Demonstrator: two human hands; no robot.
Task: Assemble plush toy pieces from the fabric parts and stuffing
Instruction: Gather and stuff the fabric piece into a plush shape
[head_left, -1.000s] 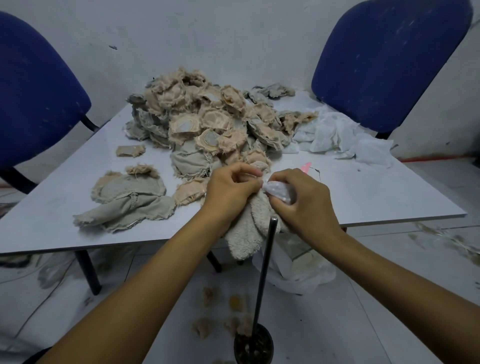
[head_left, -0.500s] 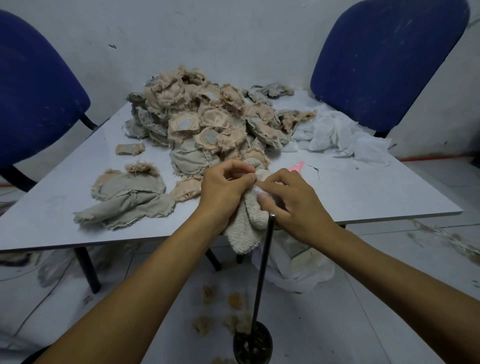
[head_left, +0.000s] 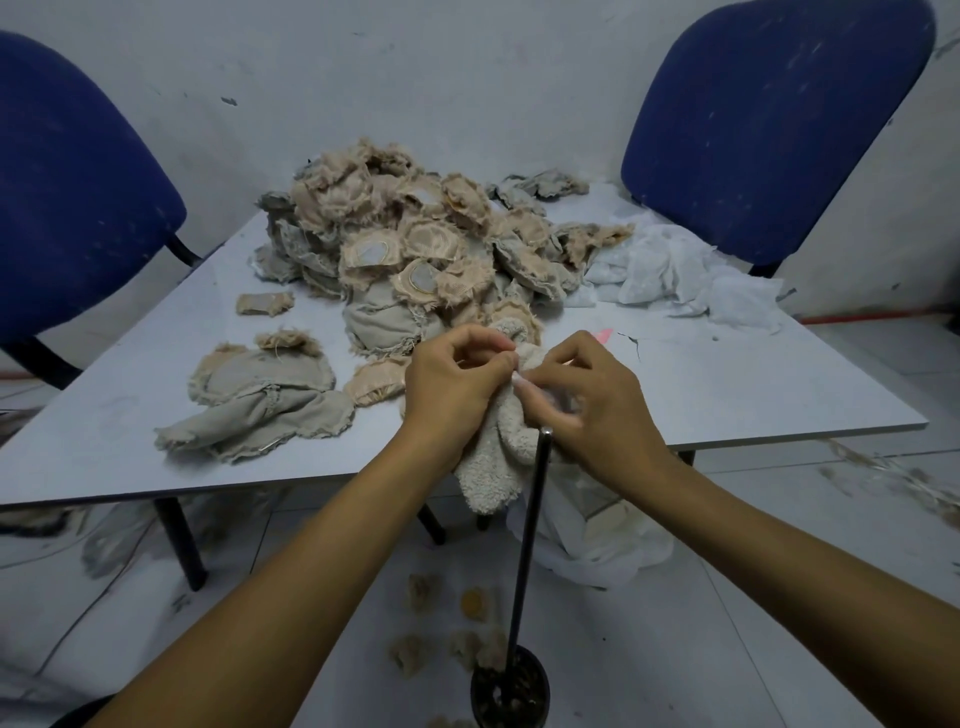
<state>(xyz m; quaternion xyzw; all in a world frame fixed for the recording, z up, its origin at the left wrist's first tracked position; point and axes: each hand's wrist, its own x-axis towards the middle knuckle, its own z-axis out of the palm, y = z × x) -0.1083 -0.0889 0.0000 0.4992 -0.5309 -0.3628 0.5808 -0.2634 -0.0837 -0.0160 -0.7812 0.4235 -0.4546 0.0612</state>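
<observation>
Stuffing looks to be the step in hand: a cream plush piece (head_left: 498, 447) of looped, towel-like pile hangs between both hands at the near edge of the tabletop (head_left: 727, 395), its lower end drooping limp below that edge. The left hand (head_left: 452, 379) has its grip curled on the upper part of the piece, fingertips pinching the cloth by the opening. The right hand (head_left: 597, 405) pinches a small wisp of white stuffing (head_left: 519, 378) right at that opening, fingers bent close around it. The slack lower end suggests the piece is only partly filled. The next move likely calls for pressing the wisp deep inside while the left hand holds the mouth wide, perhaps with the thin black rod (head_left: 530, 540) that stands upright in a dark round base (head_left: 511, 693) on the floor just below the hands.

Behind the hands lies a heap of fabric parts (head_left: 410, 244), tan and grey, round-cut with frayed, fuzzy edges. A few flatter grey pieces (head_left: 260, 400) lie apart on the left. White gauzy material (head_left: 680, 265) is bunched at the far right. Tan fluff scraps (head_left: 421, 592) dot the floor, and two blue chairs (head_left: 769, 114) flank the tabletop.
</observation>
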